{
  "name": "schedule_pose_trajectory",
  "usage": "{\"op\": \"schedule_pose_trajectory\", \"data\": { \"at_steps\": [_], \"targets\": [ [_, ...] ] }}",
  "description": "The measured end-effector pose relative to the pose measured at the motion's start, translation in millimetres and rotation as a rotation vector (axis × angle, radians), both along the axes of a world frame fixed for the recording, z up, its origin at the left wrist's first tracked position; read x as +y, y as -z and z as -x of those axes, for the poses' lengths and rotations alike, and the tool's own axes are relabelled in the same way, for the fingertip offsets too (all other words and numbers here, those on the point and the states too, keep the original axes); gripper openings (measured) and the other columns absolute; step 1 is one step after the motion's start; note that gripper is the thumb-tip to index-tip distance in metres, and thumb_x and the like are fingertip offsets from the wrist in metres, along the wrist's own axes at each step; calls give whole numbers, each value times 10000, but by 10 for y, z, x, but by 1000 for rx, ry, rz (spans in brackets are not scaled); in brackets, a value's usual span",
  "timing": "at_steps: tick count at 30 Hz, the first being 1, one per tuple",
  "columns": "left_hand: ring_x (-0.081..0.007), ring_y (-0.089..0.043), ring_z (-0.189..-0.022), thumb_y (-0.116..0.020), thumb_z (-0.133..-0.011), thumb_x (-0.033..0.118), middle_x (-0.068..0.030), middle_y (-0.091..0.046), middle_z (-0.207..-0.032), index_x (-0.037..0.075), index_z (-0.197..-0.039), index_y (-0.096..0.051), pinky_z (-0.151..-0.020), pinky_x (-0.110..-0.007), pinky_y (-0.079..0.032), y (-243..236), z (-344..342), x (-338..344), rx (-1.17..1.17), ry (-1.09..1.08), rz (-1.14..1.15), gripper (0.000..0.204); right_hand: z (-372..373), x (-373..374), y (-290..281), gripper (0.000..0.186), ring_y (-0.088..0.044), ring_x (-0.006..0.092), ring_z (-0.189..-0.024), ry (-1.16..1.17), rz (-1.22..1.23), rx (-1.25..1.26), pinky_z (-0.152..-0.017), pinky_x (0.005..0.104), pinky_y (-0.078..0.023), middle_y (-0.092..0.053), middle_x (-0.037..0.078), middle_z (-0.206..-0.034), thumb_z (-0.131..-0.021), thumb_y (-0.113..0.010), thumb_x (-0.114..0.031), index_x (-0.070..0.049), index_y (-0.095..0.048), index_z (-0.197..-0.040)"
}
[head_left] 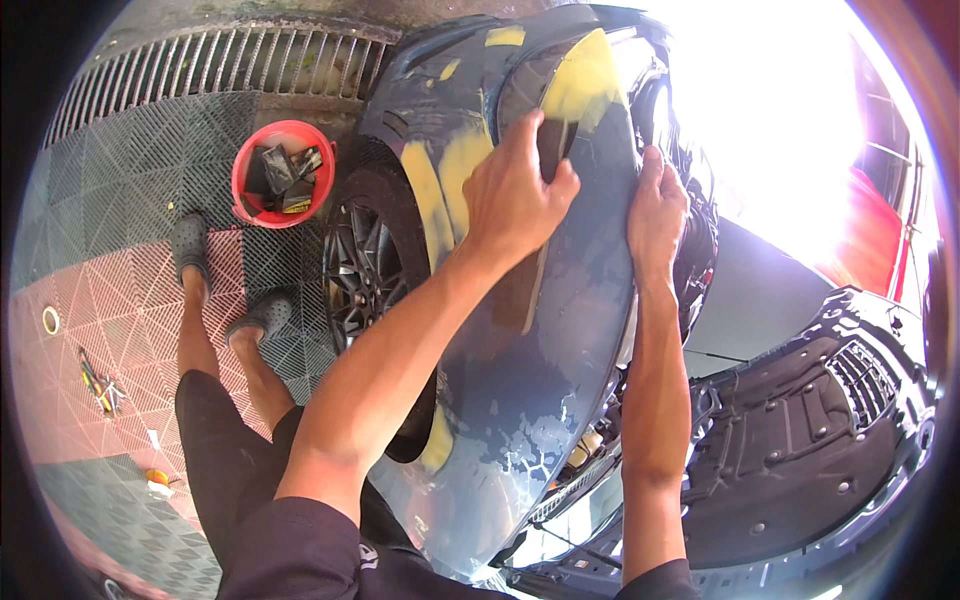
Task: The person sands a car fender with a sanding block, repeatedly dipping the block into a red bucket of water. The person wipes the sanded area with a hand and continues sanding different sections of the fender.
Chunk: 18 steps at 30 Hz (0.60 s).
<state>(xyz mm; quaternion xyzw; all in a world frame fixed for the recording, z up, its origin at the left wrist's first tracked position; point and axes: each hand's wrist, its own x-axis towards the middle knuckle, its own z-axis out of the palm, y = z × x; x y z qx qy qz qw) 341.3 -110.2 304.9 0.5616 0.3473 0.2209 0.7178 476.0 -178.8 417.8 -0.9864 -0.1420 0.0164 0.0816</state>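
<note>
The grey-blue front fender (530, 380) of a car lies in front of me, with yellow filler (585, 80) smeared over its far part and more yellow patches by the wheel arch. My left hand (515, 190) is closed around a small dark flat block (553, 150), which rests against the painted surface just below that filler. Its exact kind is unclear. On the right, my right hand (657, 215) grips the fender's inner edge beside the headlight opening, fingers close together. Below my hands, paint is worn off in pale, ragged patches.
A red bucket (241, 190) with dark blocks and sheets stands left of the black-spoked wheel (370, 265). A metal grate (220, 70) runs along the far left. Tools (100, 385) and a tape roll (51, 320) lie on the tiled floor. A detached-looking dark hood panel (800, 440) is at right.
</note>
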Motion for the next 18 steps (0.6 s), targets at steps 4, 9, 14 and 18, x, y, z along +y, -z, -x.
{"op": "schedule_pose_trajectory", "data": {
  "at_steps": [4,9,14,18],
  "targets": [
    [-394,-764,-1155,-769,-964,255,-245,-756,-1309,-4,-1549,-558,-1005,-482,-581,115,185,-255,-11,-102,-115,674,38,49,-32,726,-718,382,-1244,34,9,20,-1108,471,-503,-768,275,-1283,-1166,-511,-564,99,-698,-1395],
    [-401,-766,-1132,-752,-977,317,-264,-740,-1371,18,-1567,-554,-984,-485,-583,124,-141,11,8,-84,-104,691,99,75,-33,701,-724,364,-1219,31,-17,32,-1105,464,-507,-780,247,-1254,-1169,-514,-560,70,-708,-1406],
    [-425,-729,-1266,-759,-980,282,-285,-696,-1445,-14,-1571,-530,-1078,-495,-569,72,235,-333,-13,-78,-127,699,31,-30,-21,663,-723,285,-1054,2,-17,-43,-1021,435,-524,-790,181,-1099,-1162,-525,-572,27,-754,-1331],
    [-451,-708,-1304,-762,-977,250,-281,-693,-1447,-15,-1574,-524,-1102,-505,-560,67,266,-365,-32,-101,-102,695,39,-7,-36,652,-729,259,-1001,7,-9,-18,-988,422,-534,-799,168,-1063,-1160,-523,-574,12,-772,-1302]
  ]
}}
